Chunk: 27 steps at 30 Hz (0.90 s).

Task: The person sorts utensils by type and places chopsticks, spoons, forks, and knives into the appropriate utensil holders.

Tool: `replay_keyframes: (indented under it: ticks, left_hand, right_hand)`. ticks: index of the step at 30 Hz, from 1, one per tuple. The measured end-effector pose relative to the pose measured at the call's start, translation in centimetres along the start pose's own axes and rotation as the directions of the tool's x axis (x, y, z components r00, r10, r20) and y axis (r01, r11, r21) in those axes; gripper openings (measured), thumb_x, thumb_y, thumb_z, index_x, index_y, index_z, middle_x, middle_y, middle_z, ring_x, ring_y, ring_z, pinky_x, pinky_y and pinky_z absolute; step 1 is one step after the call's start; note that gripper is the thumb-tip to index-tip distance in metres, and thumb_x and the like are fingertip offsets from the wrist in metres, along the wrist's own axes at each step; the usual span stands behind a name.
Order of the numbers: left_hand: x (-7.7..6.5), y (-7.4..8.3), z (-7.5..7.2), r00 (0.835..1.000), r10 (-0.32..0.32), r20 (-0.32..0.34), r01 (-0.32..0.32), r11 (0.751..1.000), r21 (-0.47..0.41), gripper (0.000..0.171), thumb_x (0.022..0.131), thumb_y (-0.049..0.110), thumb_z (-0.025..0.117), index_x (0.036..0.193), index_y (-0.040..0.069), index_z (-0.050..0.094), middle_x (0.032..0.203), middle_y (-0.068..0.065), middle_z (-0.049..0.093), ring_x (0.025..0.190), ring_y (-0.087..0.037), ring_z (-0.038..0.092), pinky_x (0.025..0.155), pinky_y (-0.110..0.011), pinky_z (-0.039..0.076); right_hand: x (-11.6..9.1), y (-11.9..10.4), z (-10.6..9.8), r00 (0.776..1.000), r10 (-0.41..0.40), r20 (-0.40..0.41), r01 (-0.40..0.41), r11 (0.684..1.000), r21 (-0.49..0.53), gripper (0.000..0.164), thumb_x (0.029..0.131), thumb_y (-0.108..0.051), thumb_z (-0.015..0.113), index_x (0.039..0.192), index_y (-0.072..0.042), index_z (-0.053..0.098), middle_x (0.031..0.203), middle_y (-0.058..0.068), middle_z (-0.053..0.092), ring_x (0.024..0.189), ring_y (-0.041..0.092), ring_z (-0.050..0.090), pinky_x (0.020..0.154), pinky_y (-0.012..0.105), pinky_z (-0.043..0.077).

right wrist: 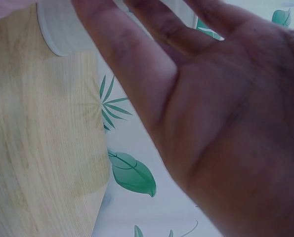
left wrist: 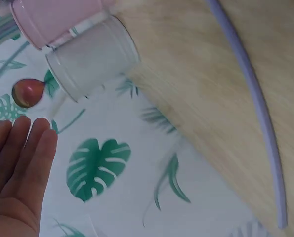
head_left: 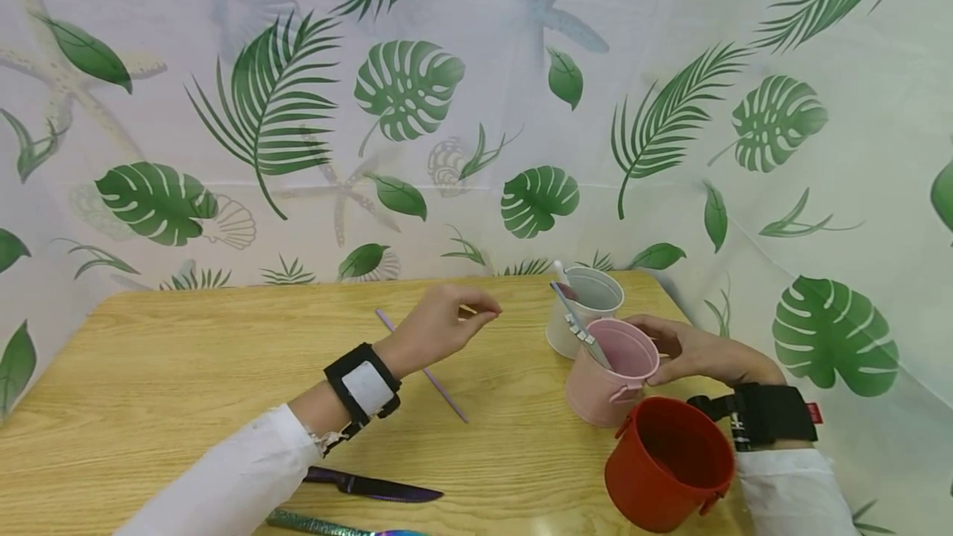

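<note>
My right hand [head_left: 711, 352] holds the pink bucket [head_left: 596, 394] at its right side, thumb near the front and fingers around the back of the rim. Slim utensils [head_left: 577, 321] lean out of that bucket. Behind it stands a white bucket [head_left: 563, 327]; a spoon's reddish bowl [left wrist: 28, 93] shows near its mouth in the left wrist view. Over the table, left of the buckets, my left hand [head_left: 445, 327] hovers with nothing in it, its fingers [left wrist: 35, 148] fairly straight. A thin purple stick [head_left: 447, 395] lies on the table beneath it.
A red bucket [head_left: 644, 474] stands in front of the pink one, close to my right forearm. Near the front lie a dark purple knife [head_left: 387, 488] and a utensil with a glittery green handle [head_left: 316, 524]. Leaf-printed cloth [head_left: 476, 106] hangs behind the wooden table [head_left: 186, 370].
</note>
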<state>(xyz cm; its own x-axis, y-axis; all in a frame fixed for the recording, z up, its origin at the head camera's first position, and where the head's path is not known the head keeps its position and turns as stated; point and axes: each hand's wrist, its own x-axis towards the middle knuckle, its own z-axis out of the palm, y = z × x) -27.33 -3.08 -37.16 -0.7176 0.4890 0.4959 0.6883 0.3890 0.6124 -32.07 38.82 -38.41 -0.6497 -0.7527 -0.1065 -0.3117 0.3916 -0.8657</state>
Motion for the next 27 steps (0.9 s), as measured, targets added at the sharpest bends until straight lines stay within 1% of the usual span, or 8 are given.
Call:
replay_keyframes:
  ticks: [2,4,8,10,16,20,23,27]
  left_hand:
    - [-0.3,-0.5,-0.7,1.000,-0.010,0.026,0.009,0.999,0.050,0.015,0.100,0.002,0.067,0.110,0.005,0.078,0.110,-0.009,0.076,0.100,-0.020,0.072,0.086,-0.025,0.058]
    - [-0.5,-1.2,-1.3,0.998,-0.008,0.061,-0.001,0.991,0.133,0.014,0.099,0.002,0.068,0.109,0.005,0.078,0.108,-0.009,0.076,0.098,-0.020,0.072,0.085,-0.025,0.058]
    - [-0.9,-2.4,-2.3,0.989,0.010,0.146,-0.053,0.954,0.294,0.012,0.098,0.002,0.070,0.105,0.005,0.079,0.103,-0.007,0.077,0.092,-0.019,0.071,0.082,-0.027,0.058]
    - [-1.2,-3.0,-2.7,0.985,0.004,0.175,-0.063,0.940,0.336,0.012,0.097,0.002,0.070,0.104,0.005,0.079,0.101,-0.007,0.077,0.091,-0.019,0.071,0.081,-0.028,0.058]
    - [-2.3,-4.4,-3.0,0.974,-0.052,0.221,-0.044,0.911,0.410,0.010,0.094,0.000,0.073,0.099,0.005,0.080,0.097,-0.006,0.076,0.091,-0.020,0.071,0.081,-0.029,0.058]
    - [-3.0,-5.4,-2.7,0.957,-0.089,0.277,-0.046,0.893,0.447,0.009,0.092,-0.001,0.075,0.095,0.004,0.081,0.095,-0.006,0.077,0.091,-0.020,0.072,0.079,-0.029,0.059]
    - [-3.5,-6.2,-2.4,0.944,-0.097,0.315,-0.061,0.889,0.454,0.009,0.091,-0.001,0.076,0.089,0.006,0.080,0.089,-0.003,0.076,0.082,-0.015,0.069,0.073,-0.028,0.057]
    - [-4.1,-6.9,-2.1,0.942,-0.088,0.323,-0.075,0.884,0.461,0.011,0.092,0.001,0.076,0.084,0.008,0.079,0.082,0.001,0.074,0.075,-0.009,0.062,0.069,-0.026,0.054]
  right_hand:
    - [0.0,0.0,0.0,1.000,0.004,-0.002,-0.004,1.000,-0.002,0.077,0.089,-0.009,0.076,0.155,-0.006,0.037,0.152,0.022,0.045,0.132,0.014,0.053,0.104,0.030,0.050]
    - [0.0,0.0,0.0,1.000,0.005,-0.002,-0.005,1.000,-0.001,0.077,0.090,-0.009,0.076,0.155,-0.006,0.037,0.153,0.022,0.045,0.132,0.014,0.053,0.104,0.030,0.050]
    - [0.0,0.0,0.0,1.000,-0.008,0.000,0.008,1.000,-0.002,0.076,0.090,-0.008,0.075,0.155,-0.005,0.037,0.152,0.022,0.045,0.132,0.014,0.054,0.104,0.030,0.050]
    - [0.1,0.0,0.0,1.000,-0.014,0.001,0.014,1.000,-0.005,0.076,0.090,-0.008,0.075,0.155,-0.005,0.037,0.152,0.023,0.045,0.132,0.014,0.054,0.104,0.030,0.050]
    - [0.1,-0.1,0.0,1.000,0.006,-0.001,-0.006,1.000,0.000,0.077,0.089,-0.009,0.076,0.155,-0.006,0.037,0.152,0.022,0.045,0.132,0.015,0.054,0.104,0.031,0.051]
    - [0.0,-0.2,0.0,1.000,0.026,-0.006,-0.026,1.000,-0.004,0.078,0.089,-0.011,0.077,0.155,-0.008,0.037,0.152,0.022,0.046,0.132,0.016,0.053,0.104,0.032,0.051]
    - [0.0,-0.3,0.0,1.000,0.023,-0.006,-0.023,1.000,-0.011,0.077,0.089,-0.010,0.077,0.155,-0.008,0.038,0.152,0.021,0.046,0.132,0.016,0.053,0.104,0.032,0.051]
    - [0.0,-0.2,-0.1,1.000,0.016,-0.005,-0.016,1.000,-0.017,0.076,0.089,-0.010,0.076,0.155,-0.007,0.038,0.152,0.021,0.046,0.133,0.016,0.053,0.104,0.030,0.050]
